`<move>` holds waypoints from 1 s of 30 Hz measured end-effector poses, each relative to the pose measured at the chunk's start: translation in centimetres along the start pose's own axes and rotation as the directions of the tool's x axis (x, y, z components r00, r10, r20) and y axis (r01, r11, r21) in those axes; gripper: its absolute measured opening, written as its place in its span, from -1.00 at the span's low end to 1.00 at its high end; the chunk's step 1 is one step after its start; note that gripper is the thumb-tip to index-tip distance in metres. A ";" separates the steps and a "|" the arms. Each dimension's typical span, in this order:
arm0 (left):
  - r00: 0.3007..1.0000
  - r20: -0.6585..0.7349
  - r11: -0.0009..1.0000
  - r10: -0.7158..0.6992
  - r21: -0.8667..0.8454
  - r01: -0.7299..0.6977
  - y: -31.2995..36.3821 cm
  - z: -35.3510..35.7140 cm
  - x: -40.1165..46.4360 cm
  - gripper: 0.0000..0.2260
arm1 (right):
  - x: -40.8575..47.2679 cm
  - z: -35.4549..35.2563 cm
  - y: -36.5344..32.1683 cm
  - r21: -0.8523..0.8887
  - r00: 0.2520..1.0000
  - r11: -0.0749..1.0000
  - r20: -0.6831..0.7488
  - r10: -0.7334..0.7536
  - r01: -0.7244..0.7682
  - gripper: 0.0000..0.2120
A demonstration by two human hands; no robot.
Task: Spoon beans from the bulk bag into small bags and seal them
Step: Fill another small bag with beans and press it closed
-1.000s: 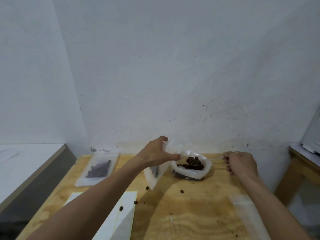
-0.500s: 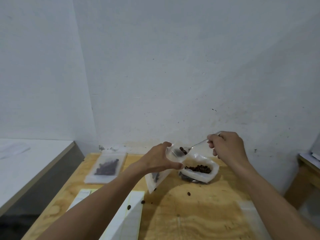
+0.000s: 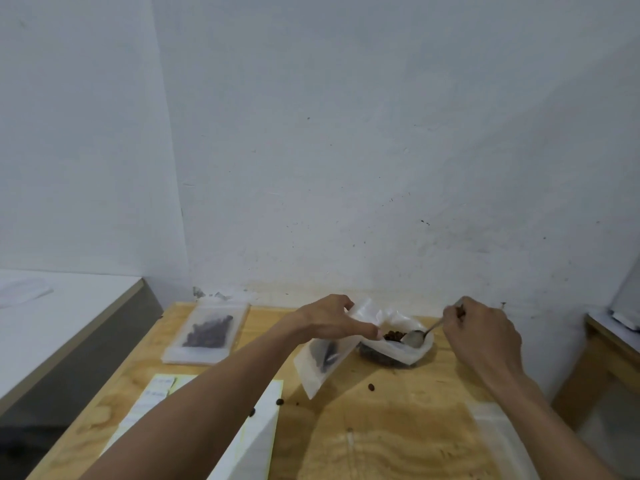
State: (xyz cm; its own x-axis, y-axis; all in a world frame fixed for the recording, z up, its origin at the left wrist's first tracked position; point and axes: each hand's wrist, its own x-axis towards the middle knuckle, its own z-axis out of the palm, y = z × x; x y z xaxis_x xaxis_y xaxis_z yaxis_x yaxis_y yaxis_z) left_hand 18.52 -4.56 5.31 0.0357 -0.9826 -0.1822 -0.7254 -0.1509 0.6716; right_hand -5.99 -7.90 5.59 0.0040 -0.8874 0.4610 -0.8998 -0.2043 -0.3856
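While left hand (image 3: pixel 329 322) pinched small bag (image 3: pixel 320 363) upright, right hand (image 3: pixel 483 332) gripped spoon (image 3: pixel 417 337), bowl lowered into bulk bag (image 3: pixel 394 348) just right of small bag's mouth.

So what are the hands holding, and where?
The left hand pinches the small bag at its open top. The right hand holds the spoon by its handle end.

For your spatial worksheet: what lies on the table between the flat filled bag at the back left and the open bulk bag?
In the head view, the left hand gripping a small clear plastic bag.
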 end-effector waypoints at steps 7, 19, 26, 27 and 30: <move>0.998 -0.018 0.997 0.058 -0.057 -0.059 1.8 0.7 0.3 -0.22 | -0.9 2.6 1.1 0.347 0.928 0.863 0.204 0.312 -0.366 -0.69; 0.979 -0.175 0.992 0.108 0.086 -0.094 -2.3 -1.4 -0.6 -0.16 | 1.0 0.6 1.6 0.529 0.845 0.658 0.320 0.429 -0.535 -0.75; 0.964 -0.222 0.989 0.146 0.034 -0.142 -3.1 -1.1 -1.4 -0.17 | 2.7 -1.8 -1.2 0.621 0.887 0.634 0.314 0.339 -0.462 -0.79; 0.965 -0.219 0.990 0.143 0.030 -0.139 -3.1 -1.1 -1.5 -0.16 | 2.7 -2.1 -1.8 0.626 0.897 0.642 0.311 0.315 -0.443 -0.79; 0.966 -0.215 0.989 0.145 0.020 -0.144 -3.0 -1.0 -1.6 -0.16 | 2.6 -2.7 -3.9 0.628 0.931 0.690 0.283 0.230 -0.361 -0.78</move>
State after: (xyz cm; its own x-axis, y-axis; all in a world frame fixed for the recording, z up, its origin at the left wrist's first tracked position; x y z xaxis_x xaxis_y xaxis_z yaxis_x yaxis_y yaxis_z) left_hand 21.38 -2.62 4.31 0.0772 -0.9941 0.0764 -0.7363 -0.0052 0.6766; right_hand -3.67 -8.34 10.44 -0.0793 -0.9903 0.1144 -0.3479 -0.0801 -0.9341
